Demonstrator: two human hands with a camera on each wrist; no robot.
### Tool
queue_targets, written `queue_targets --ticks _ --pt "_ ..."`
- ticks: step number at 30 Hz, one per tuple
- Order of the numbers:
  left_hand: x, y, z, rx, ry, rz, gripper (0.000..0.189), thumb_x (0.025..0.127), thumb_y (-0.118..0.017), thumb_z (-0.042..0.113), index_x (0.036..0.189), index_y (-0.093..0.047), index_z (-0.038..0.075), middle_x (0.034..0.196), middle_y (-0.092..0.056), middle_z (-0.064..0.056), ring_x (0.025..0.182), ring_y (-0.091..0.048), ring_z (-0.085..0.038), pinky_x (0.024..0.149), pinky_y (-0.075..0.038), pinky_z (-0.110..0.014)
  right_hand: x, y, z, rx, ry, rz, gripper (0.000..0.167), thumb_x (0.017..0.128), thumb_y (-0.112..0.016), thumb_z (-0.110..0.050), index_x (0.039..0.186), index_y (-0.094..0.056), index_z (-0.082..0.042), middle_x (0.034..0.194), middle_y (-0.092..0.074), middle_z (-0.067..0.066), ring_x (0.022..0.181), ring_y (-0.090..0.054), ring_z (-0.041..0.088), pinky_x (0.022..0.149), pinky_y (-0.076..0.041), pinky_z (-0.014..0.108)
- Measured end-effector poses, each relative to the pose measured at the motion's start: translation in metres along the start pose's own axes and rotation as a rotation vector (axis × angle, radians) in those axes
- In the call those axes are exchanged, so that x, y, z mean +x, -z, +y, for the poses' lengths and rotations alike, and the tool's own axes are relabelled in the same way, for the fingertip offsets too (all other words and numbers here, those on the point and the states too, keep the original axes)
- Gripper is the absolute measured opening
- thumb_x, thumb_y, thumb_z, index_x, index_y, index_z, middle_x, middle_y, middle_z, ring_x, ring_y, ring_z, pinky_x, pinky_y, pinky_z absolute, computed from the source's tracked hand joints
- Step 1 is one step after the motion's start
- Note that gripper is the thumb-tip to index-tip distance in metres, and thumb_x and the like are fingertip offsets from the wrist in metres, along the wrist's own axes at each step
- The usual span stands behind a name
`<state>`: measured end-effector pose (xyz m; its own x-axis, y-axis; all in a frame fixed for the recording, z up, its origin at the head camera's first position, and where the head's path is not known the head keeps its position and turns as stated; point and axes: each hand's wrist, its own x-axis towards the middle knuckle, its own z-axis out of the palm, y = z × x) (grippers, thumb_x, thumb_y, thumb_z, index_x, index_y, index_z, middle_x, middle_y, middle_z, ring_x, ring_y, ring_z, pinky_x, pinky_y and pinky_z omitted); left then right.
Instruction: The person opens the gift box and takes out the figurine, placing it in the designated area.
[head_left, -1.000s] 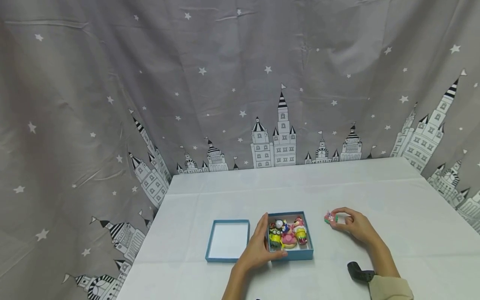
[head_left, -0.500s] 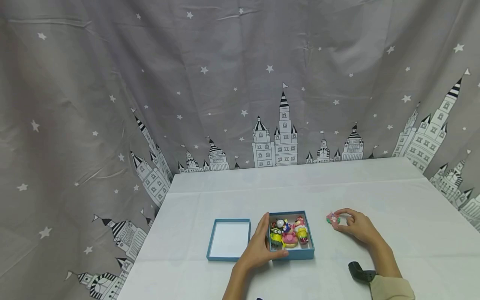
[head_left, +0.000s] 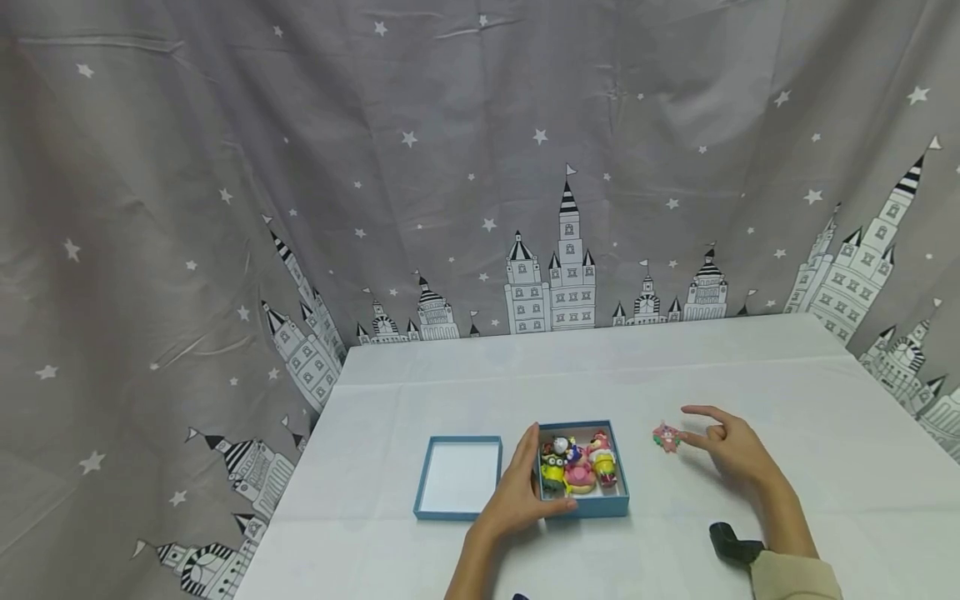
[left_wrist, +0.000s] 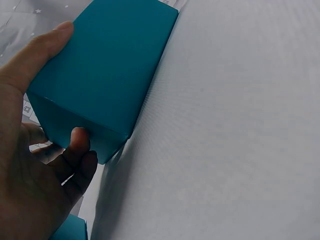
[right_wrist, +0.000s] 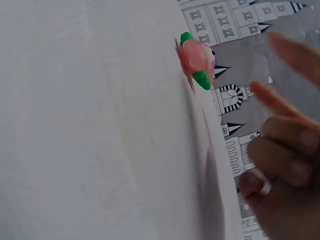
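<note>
Your left hand grips the box at its near left corner, several toys already inside! Over right, your right hand holds nothing, thumb and forefinger apart, just beside the pink toy, still on the table, outside the box. The lid is off, lying left.

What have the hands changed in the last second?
The right hand let go of the pink toy, spreading thumb and forefinger and drawing back slightly rightward. The left hand still grips the filled blue box; the shallow blue-rimmed tray stayed put.
</note>
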<state>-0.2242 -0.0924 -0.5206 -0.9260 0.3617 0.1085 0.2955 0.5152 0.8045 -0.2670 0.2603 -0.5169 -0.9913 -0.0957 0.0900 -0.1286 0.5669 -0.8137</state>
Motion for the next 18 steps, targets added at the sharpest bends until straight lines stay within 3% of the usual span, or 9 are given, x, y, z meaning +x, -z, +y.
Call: queue_targets --ticks 4,7,13,18 --pt "0.000 0.001 0.001 0.002 -0.008 0.000 0.115 0.067 -0.076 0.052 0.150 -0.002 0.020 0.154 -0.007 -0.007 0.137 -0.015 -0.032 0.104 -0.023 -0.054 0.003 0.001 -0.019 0.040 0.079 0.059 0.046 0.085 -0.067 -0.032 0.121 -0.057 -0.007 0.051 -0.024 -0.007 0.046 -0.021 0.005 0.041 -0.026 0.027" --pt "0.000 0.001 0.000 0.007 -0.012 0.000 0.115 0.067 -0.076 0.052 0.150 -0.002 0.019 0.154 -0.008 -0.008 0.137 -0.016 -0.033 0.104 -0.024 -0.055 0.007 -0.003 -0.035 0.078 0.153 0.060 0.041 0.083 -0.070 -0.028 0.117 -0.059 -0.007 0.050 -0.023 -0.009 0.045 -0.021 0.004 0.040 -0.026 0.026" --pt "0.001 0.001 0.001 0.007 -0.015 0.002 0.115 0.068 -0.076 0.052 0.150 -0.003 0.018 0.154 -0.008 -0.009 0.137 -0.016 -0.032 0.104 -0.024 -0.055 0.019 -0.018 -0.068 0.180 0.243 -0.090 0.041 0.080 -0.073 -0.023 0.115 -0.059 -0.008 0.047 -0.027 -0.007 0.035 -0.035 0.012 0.034 -0.032 0.024" --pt "0.000 0.001 0.003 -0.005 -0.018 0.000 0.115 0.068 -0.076 0.050 0.150 -0.004 0.014 0.154 -0.008 -0.010 0.137 -0.017 -0.033 0.103 -0.024 -0.056 0.031 -0.036 -0.093 0.133 0.316 -0.232 0.041 0.078 -0.075 -0.025 0.115 -0.062 -0.013 0.048 -0.026 -0.007 0.038 -0.023 0.004 0.034 -0.026 0.019"
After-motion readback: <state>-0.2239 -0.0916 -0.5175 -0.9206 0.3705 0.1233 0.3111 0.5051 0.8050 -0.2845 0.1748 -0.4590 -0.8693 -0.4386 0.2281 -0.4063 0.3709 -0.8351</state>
